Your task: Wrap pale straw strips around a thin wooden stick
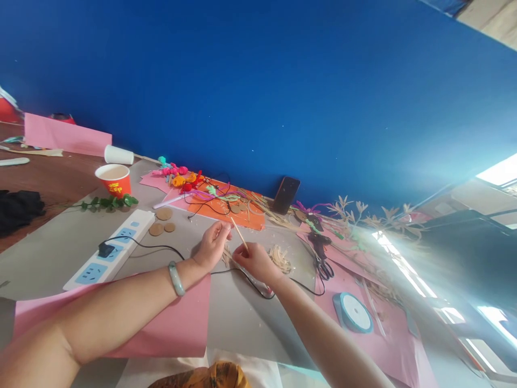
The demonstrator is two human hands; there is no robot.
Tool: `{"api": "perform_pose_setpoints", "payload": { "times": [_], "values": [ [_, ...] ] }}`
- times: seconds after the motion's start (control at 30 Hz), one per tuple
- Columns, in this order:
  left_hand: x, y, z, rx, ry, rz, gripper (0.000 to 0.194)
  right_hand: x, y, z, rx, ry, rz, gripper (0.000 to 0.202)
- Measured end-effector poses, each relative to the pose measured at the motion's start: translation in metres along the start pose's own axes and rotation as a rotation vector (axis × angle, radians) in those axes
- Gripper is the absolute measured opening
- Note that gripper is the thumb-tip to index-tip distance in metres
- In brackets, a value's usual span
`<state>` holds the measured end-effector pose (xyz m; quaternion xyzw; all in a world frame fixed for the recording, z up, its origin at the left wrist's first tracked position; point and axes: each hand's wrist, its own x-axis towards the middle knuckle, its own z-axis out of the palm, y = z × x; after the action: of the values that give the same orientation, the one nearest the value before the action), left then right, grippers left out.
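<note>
My right hand (257,262) is closed on a thin pale stick (239,231), which slants up to the left from its fingers. Close by on the left, my left hand (213,245) is pinched shut near the stick's upper end; what its fingertips hold is too small to make out. Some pale raffia-like strips (226,257) show between the hands. Just right of my right hand lies a curled bunch of cream strips (280,258). A black cord (246,277) runs beneath my hands across the grey table (242,334).
A white power strip (109,250), a red paper cup (115,180) and round wooden discs (163,214) stand left. A phone (286,195) leans on the blue wall (258,97). Scissors (323,267), a glue gun (319,242) and a ribbon spool (353,312) lie right. Pink paper (173,323) covers the front.
</note>
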<state>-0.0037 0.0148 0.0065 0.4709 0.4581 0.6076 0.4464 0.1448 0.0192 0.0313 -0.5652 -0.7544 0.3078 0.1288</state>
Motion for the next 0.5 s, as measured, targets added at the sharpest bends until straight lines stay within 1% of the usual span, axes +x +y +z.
{"api": "perform_pose_setpoints", "payload": {
  "times": [0.1, 0.27, 0.4, 0.5],
  "values": [
    [0.001, -0.002, 0.0, 0.007, 0.006, -0.008, 0.031, 0.005, 0.0, 0.005, -0.013, -0.011, -0.002, 0.009],
    [0.005, -0.012, -0.001, -0.017, 0.005, 0.003, 0.025, 0.006, -0.003, 0.005, -0.023, -0.037, -0.021, 0.008],
    [0.006, -0.015, -0.001, -0.015, -0.002, -0.022, 0.018, 0.002, -0.006, -0.001, -0.017, -0.056, -0.038, 0.013],
    [0.003, -0.011, -0.001, -0.011, -0.045, -0.017, 0.016, -0.006, -0.009, -0.009, -0.001, -0.006, -0.02, 0.009]
  ]
}}
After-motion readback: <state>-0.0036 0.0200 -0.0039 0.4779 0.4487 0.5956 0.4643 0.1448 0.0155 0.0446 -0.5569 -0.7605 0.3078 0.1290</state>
